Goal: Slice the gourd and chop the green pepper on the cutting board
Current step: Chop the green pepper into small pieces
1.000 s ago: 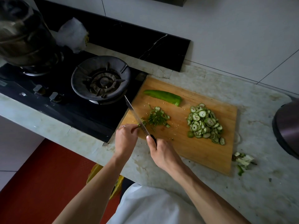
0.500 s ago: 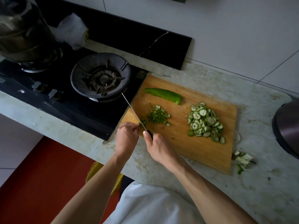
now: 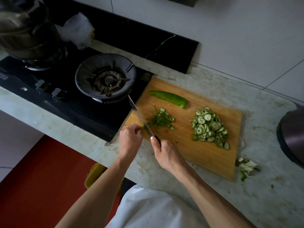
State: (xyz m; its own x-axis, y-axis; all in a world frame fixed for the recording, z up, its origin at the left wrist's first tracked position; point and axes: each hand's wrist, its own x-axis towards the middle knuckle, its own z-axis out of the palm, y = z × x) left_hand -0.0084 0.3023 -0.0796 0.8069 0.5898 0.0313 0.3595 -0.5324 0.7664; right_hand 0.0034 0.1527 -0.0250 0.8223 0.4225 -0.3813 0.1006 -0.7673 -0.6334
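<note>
Left of the cutting board [image 3: 204,150] I see the gas burner [image 3: 106,79]. At the board's near-left corner my left hand [image 3: 130,139] pinches a small piece of green pepper [image 3: 142,127] against the knife [image 3: 141,117], whose handle my right hand [image 3: 166,152] grips. On the board: chopped pepper pile [image 3: 162,120] at centre-left, uncut pepper half [image 3: 168,98] behind it, gourd slices [image 3: 209,126] to the right. Trimmings [image 3: 247,167] lie off the board's near-right corner

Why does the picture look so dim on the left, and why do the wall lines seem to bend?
Head view: light falls from the right, so the cutting board and gourd slices are clear while the pot sits dark and blurry; the wide-angle lens bows the counter and tile lines toward the edges.
</note>
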